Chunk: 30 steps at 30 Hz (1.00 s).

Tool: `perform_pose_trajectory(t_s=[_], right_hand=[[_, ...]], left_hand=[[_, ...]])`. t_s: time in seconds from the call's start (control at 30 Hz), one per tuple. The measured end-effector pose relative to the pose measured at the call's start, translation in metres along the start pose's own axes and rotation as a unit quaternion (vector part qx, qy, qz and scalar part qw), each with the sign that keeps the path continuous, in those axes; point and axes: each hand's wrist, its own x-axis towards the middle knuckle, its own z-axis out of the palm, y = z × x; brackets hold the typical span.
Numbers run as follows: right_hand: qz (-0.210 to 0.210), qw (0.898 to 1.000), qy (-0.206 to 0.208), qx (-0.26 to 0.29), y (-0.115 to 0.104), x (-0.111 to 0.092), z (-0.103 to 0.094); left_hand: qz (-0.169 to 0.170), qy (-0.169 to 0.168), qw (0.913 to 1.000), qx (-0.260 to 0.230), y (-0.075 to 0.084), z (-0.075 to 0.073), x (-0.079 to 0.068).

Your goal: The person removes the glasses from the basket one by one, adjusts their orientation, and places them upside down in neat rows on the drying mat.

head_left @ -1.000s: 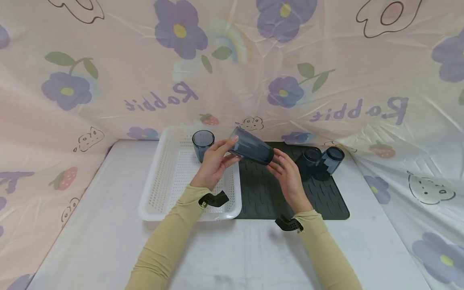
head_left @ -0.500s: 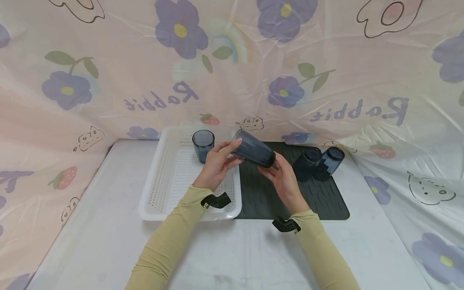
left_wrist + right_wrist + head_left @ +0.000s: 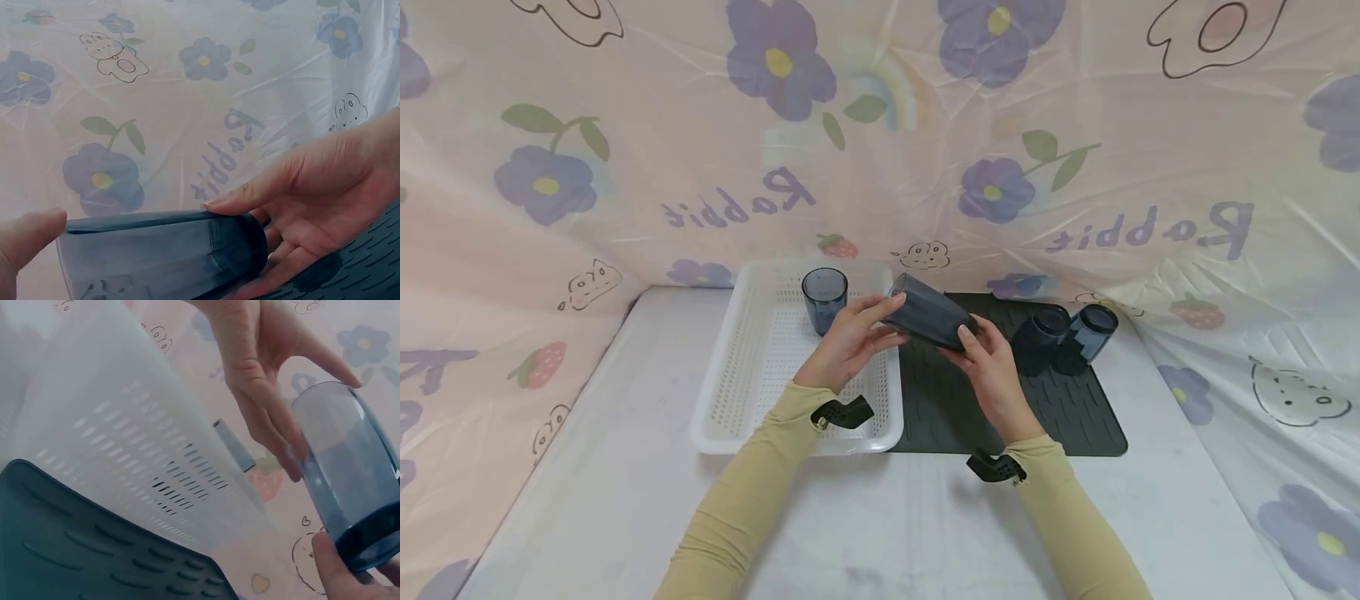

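Between my two hands a blue-tinted drinking glass (image 3: 931, 312) is held tilted in the air, its open rim to the upper left and its thick base to the lower right. My left hand (image 3: 852, 340) grips it near the rim, thumb on top and fingers beneath. At the base end, my right hand (image 3: 994, 371) holds it with the thumb on the near side. The left wrist view shows the right thumb lying along the side of the glass (image 3: 156, 256). In the right wrist view the base of the glass (image 3: 356, 481) rests by the right fingers.
A white perforated basket (image 3: 722, 375) stands left of centre, with another blue glass (image 3: 824, 302) upright at its back. Beside it lies a dark ridged drying mat (image 3: 940, 408). Two glasses (image 3: 1040, 337) stand upside down on the mat's right side. A patterned curtain hangs behind.
The held glass has shifted slightly right and down. My right hand has changed its hold at the base, its thumb now on the near side. The left hand keeps its grip.
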Motion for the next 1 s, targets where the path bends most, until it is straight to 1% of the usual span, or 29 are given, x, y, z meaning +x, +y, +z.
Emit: perform_pose_trajectory(t_s=[0.1,0.27,0.33,0.43,0.5,0.7,0.87,1.0], right_hand=[[-0.002,1.000,0.006,0.002,-0.006,-0.003,0.000],[-0.023,1.000,0.016,0.005,-0.017,-0.007,-0.001],[-0.032,0.999,0.017,0.004,-0.020,-0.008,-0.002],[-0.041,0.999,0.015,0.005,-0.025,-0.009,-0.004],[-0.046,0.999,0.015,0.009,-0.027,-0.010,-0.004],[-0.065,0.998,0.016,0.010,-0.031,-0.011,-0.006],[-0.077,0.997,0.016,0.005,-0.032,-0.011,-0.010],[-0.080,0.996,0.023,-0.006,-0.034,-0.012,-0.014]], left_hand=[[-0.009,-0.009,0.9999,0.000,0.002,-0.001,-0.001],[-0.016,-0.034,0.9992,0.014,0.006,-0.001,-0.005],[-0.020,-0.045,0.9986,0.017,0.008,-0.002,-0.007],[-0.026,-0.053,0.9979,0.025,0.009,-0.004,-0.008],[-0.028,-0.051,0.9977,0.033,0.010,-0.004,-0.009],[-0.026,-0.031,0.9981,0.047,0.013,-0.009,-0.010],[-0.022,-0.028,0.9973,0.064,0.020,-0.020,-0.014],[-0.013,-0.021,0.9975,0.067,0.027,-0.032,-0.017]])
